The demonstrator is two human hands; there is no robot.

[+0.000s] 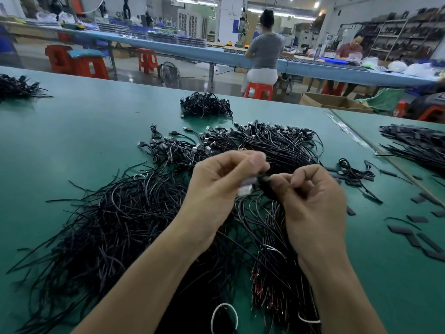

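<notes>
Step in hand, as judged: fitting a black sleeve (263, 178) onto a USB plug (245, 189). Both are held up above the desk (72, 141), between the two hands, over the cable heaps.

Left hand (221, 182): fingers (255, 160) curled, pinching the plug. The plug is motion-blurred, so its exact orientation can't be told. Right hand (313, 201): fingers (284, 179) curled, pinching the small dark sleeve end-on against the plug. Whether the sleeve is already partly on is unclear because of blur and occlusion.

Next move probably calls for lining the sleeve mouth up with the plug or lead and pushing it along while the left hand holds steady. It is a fine two-finger job with little slack.

Around:
- Big loose cable heap (108, 225) lies under the left forearm.
- Tied bundle (272, 273) with reddish wire ends lies under the right wrist.
- Row of plug ends (277, 141) sits just beyond the hands.
- Small far heap (206, 106) lies further back.
- Spare sleeves (419, 239) are scattered on the desk to the right, apart from the hands.
- Another cable pile (419, 145) lies far right.
- White tie loop (225, 317) is near the bottom edge.
- A seated worker (265, 47) is at the rear bench.

In the way: dangling leads from the bundle crowd right under the hands and could snag. Reaching the spare sleeves means going over tangled cables.
</notes>
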